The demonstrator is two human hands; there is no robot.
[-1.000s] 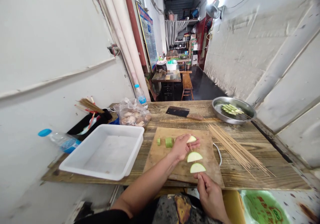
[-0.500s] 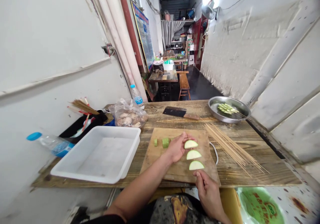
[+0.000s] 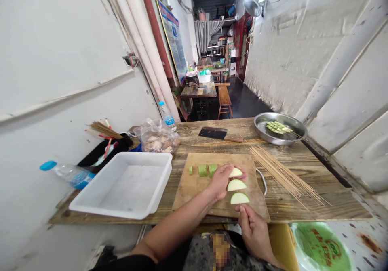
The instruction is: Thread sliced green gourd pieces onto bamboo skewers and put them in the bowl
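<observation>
On the wooden cutting board [image 3: 194, 184] my left hand [image 3: 222, 180] pinches the farthest of three pale green half-round slices [image 3: 235, 172]. The other two slices [image 3: 236, 185] sit in a row toward me on one thin skewer. My right hand [image 3: 253, 230] grips the skewer's near end just under the nearest slice [image 3: 239, 198]. Small green cut pieces [image 3: 202, 170] lie on the board left of my left hand.
A white plastic tub [image 3: 127, 184] stands left of the board. Loose bamboo skewers [image 3: 281, 174] fan out on the right. A cleaver [image 3: 216, 133], a metal pan with filled skewers [image 3: 280, 127], a bag of mushrooms [image 3: 157, 137] and water bottles [image 3: 69, 174] lie around. A person sits far back.
The farthest slice has slid down the skewer toward the other two, so the three now sit closer together. Both hands have stayed in place on the skewer.
</observation>
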